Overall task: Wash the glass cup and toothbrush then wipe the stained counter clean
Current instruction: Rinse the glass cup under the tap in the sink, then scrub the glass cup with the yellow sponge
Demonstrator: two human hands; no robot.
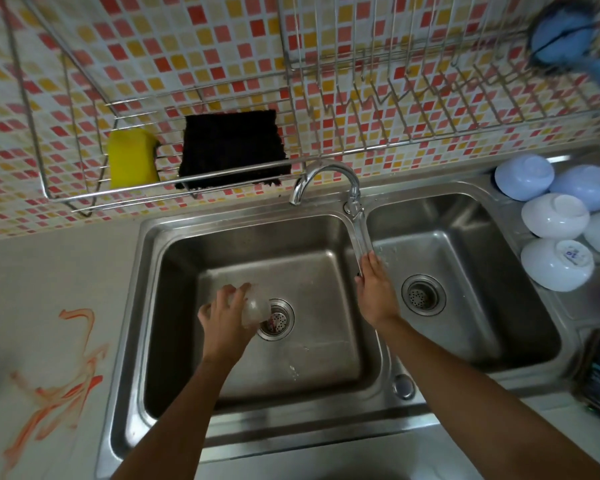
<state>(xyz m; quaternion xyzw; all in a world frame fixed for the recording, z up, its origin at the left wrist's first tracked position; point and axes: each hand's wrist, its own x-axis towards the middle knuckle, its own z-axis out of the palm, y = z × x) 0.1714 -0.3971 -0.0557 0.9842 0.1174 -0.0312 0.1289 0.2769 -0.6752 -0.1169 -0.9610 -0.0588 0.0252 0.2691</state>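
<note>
Glass cup (255, 310), clear and tipped sideways, was gripped by the curled fingers of the left hand (224, 322) over the left basin's drain (277, 319). Right hand (376, 291), fingers straight, touched the tap handle (361, 237). Two basins made up the sink (388, 368); five upturned bowls (556, 265) sat beside it. Orange stains (66, 379) streaked the table (32, 289).
</note>
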